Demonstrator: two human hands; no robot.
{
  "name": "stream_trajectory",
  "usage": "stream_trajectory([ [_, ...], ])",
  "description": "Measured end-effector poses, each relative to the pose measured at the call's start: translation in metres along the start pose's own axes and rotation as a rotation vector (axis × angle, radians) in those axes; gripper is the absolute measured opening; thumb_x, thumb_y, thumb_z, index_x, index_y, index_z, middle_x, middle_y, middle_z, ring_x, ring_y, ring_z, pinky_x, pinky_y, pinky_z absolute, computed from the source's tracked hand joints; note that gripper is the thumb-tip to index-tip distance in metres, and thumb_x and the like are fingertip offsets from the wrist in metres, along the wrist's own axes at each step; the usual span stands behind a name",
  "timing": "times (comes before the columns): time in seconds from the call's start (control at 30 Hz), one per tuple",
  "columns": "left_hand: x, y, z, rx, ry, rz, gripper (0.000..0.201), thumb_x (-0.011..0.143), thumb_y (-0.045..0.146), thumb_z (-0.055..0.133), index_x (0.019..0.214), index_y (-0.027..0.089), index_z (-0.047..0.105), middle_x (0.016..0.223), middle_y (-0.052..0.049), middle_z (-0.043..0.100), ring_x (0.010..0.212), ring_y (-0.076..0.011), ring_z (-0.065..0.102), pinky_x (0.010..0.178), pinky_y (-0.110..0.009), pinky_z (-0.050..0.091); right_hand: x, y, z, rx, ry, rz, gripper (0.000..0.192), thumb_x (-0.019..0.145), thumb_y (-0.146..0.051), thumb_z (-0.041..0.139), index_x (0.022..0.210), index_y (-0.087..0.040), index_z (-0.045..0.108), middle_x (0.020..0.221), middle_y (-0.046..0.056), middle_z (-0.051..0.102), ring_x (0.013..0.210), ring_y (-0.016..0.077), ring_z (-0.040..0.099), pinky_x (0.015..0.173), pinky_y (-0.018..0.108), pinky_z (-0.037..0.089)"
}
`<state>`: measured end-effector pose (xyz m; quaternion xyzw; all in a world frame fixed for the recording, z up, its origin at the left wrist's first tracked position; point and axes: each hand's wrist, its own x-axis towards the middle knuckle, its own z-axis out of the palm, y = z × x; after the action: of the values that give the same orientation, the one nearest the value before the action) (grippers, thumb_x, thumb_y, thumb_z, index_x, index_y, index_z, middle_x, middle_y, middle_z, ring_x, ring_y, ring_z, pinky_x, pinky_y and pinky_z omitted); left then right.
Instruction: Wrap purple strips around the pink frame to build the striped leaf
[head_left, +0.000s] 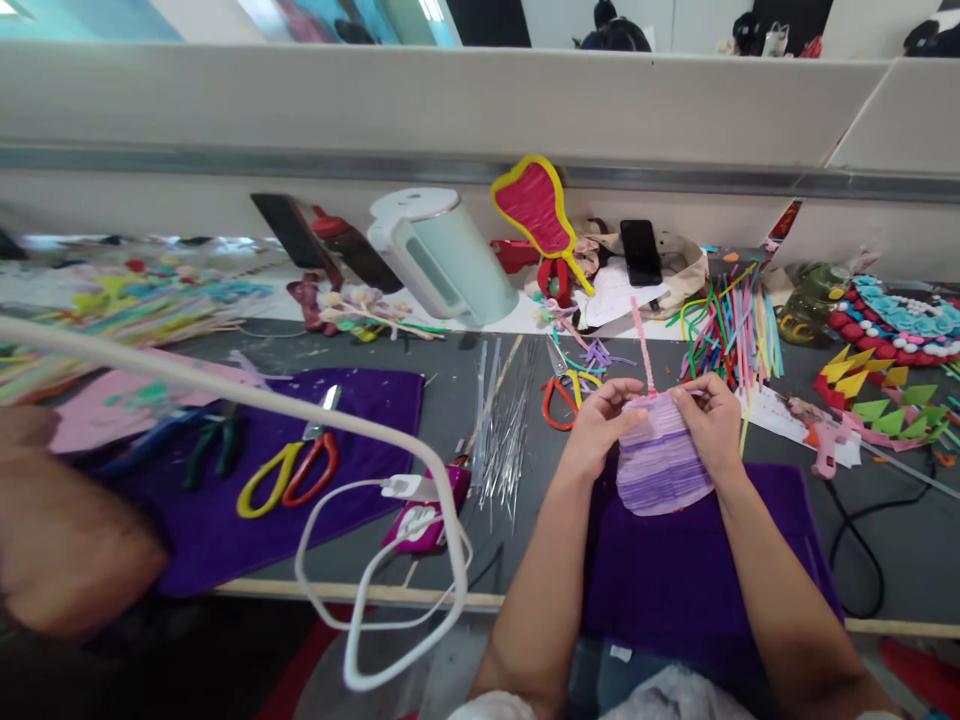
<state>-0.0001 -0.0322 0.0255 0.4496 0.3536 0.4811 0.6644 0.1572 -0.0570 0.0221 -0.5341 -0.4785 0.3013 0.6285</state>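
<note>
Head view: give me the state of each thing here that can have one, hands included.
left hand: gripping the purple woven piece's left edge
right hand: gripping its right edge
purple woven piece: held upright over the purple cloth, pink stem sticking up
yellow-and-red scissors: closed, lying flat on the left cloth
orange scissors: lying on the table, handles toward the hands
black phone: screen dark, propped up
glue gun: lying on its side

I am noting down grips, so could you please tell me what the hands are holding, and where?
Both hands, left hand and right hand, hold a purple ribbed craft piece by its upper corners, over the purple cloth.
</note>
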Motion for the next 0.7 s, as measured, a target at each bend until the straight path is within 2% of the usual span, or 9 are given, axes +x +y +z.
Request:
stream_trajectory([
  [0.1, -0.002, 0.0, 0.006, 0.105, 0.114, 0.1, 0.043, 0.059, 0.025, 0.082, 0.096, 0.017, 0.061, 0.078, 0.002, 0.061, 0.07, -0.0097, 0.056, 0.067, -0.021, 0.043, -0.003, -0.004, 0.002, -0.08, 0.015, -0.077, 0.011, 0.079, -0.03, 0.063, 0.075, -0.021, 0.06, 0.071, -0.001, 0.06, 0.069, 0.0143, 0.058, 0.068, 0.028, 0.048],
  [0.17, -0.002, 0.0, 0.008, 0.102, 0.152, 0.114, 0.043, 0.06, 0.025, 0.082, 0.096, 0.018, 0.059, 0.074, 0.004, 0.059, 0.066, -0.0083, 0.055, 0.064, -0.02, 0.043, -0.005, -0.005, 0.003, -0.117, 0.015, -0.109, 0.009, 0.08, -0.029, 0.061, 0.076, -0.021, 0.06, 0.073, -0.001, 0.061, 0.072, 0.0146, 0.058, 0.071, 0.029, 0.048],
  [0.27, -0.001, 0.001, 0.007, -0.019, 0.127, 0.036, 0.044, 0.059, 0.023, 0.082, 0.095, 0.017, 0.058, 0.072, 0.004, 0.061, 0.062, -0.0075, 0.056, 0.061, -0.02, 0.043, -0.007, -0.006, 0.004, -0.13, 0.009, -0.116, 0.008, 0.081, -0.028, 0.06, 0.077, -0.021, 0.06, 0.073, -0.001, 0.061, 0.072, 0.0148, 0.058, 0.071, 0.029, 0.048],
  [0.4, 0.002, 0.0, 0.002, -0.217, 0.089, -0.152, 0.05, 0.05, 0.015, 0.085, 0.093, 0.017, 0.059, 0.075, 0.003, 0.066, 0.064, -0.0095, 0.061, 0.064, -0.022, 0.047, -0.006, -0.006, 0.004, -0.107, -0.002, -0.1, 0.01, 0.08, -0.029, 0.061, 0.076, -0.021, 0.059, 0.073, -0.001, 0.061, 0.072, 0.0148, 0.058, 0.071, 0.029, 0.048],
  [0.5, 0.006, -0.004, -0.001, -0.316, 0.103, -0.271, 0.055, 0.046, 0.01, 0.084, 0.095, 0.016, 0.059, 0.077, 0.001, 0.069, 0.063, -0.0115, 0.063, 0.065, -0.024, 0.049, -0.005, -0.005, 0.005, -0.095, -0.016, -0.088, 0.01, 0.08, -0.03, 0.061, 0.075, -0.021, 0.059, 0.072, -0.001, 0.061, 0.071, 0.015, 0.059, 0.07, 0.029, 0.048],
  [0.6, 0.008, -0.009, -0.001, -0.356, 0.143, -0.305, 0.057, 0.043, 0.008, 0.084, 0.094, 0.016, 0.058, 0.076, 0.0, 0.07, 0.062, -0.0124, 0.064, 0.065, -0.026, 0.049, -0.004, -0.001, 0.005, -0.074, -0.019, -0.068, 0.01, 0.08, -0.03, 0.061, 0.076, -0.021, 0.059, 0.073, -0.001, 0.061, 0.07, 0.0148, 0.059, 0.069, 0.029, 0.048],
  [0.7, 0.008, -0.012, 0.003, -0.319, 0.178, -0.244, 0.056, 0.043, 0.009, 0.084, 0.092, 0.015, 0.059, 0.074, 0.001, 0.069, 0.063, -0.0118, 0.063, 0.066, -0.025, 0.048, -0.002, 0.006, 0.003, -0.069, -0.04, -0.033, 0.012, 0.08, -0.032, 0.06, 0.081, -0.02, 0.058, 0.073, -0.001, 0.061, 0.068, 0.015, 0.059, 0.066, 0.029, 0.048],
])
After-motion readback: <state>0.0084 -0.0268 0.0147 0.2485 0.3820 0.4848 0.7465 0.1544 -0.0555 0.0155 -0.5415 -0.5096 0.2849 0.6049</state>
